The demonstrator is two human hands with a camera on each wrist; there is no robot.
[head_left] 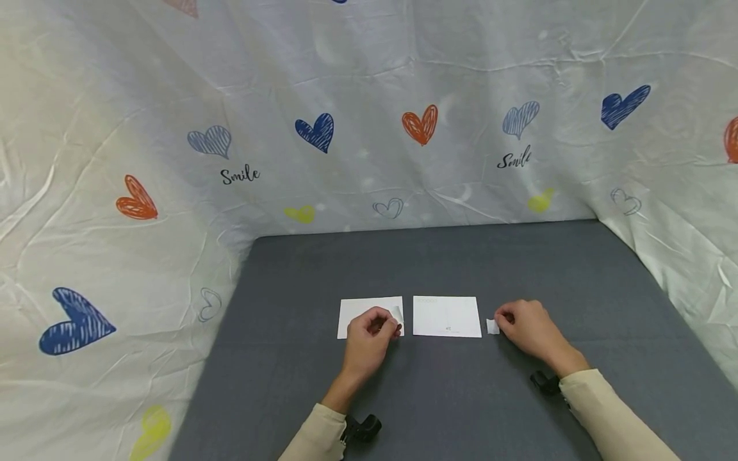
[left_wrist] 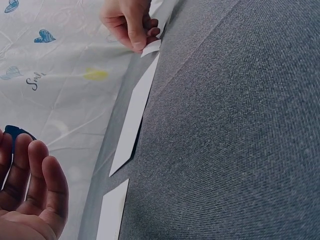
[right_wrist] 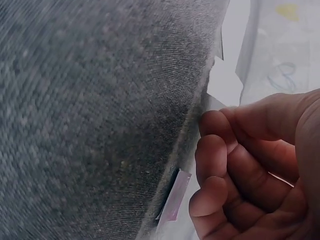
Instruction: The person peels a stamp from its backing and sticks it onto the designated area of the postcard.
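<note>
My left hand (head_left: 369,342) is over the right part of a white card (head_left: 363,307), hiding some of it. Its thumb and forefinger pinch a small greyish, see-through strip (head_left: 397,313). In the left wrist view the other fingers (left_wrist: 37,170) curl upward. A second white card (head_left: 446,315) lies flat between the hands, with faint print near its lower edge. Just to its right, my right hand (head_left: 529,330) pinches a small white paper-like piece (head_left: 492,326) between thumb and forefinger. The right wrist view shows this white piece (right_wrist: 225,85) sticking out past the fingertips.
A dark grey cloth-covered table (head_left: 323,269) stands under both hands. White curtain fabric (head_left: 357,70) printed with hearts hangs behind and at the sides. A small pinkish strip (right_wrist: 175,197) lies below the right fingers in the right wrist view. Each wrist wears a black camera (head_left: 363,428).
</note>
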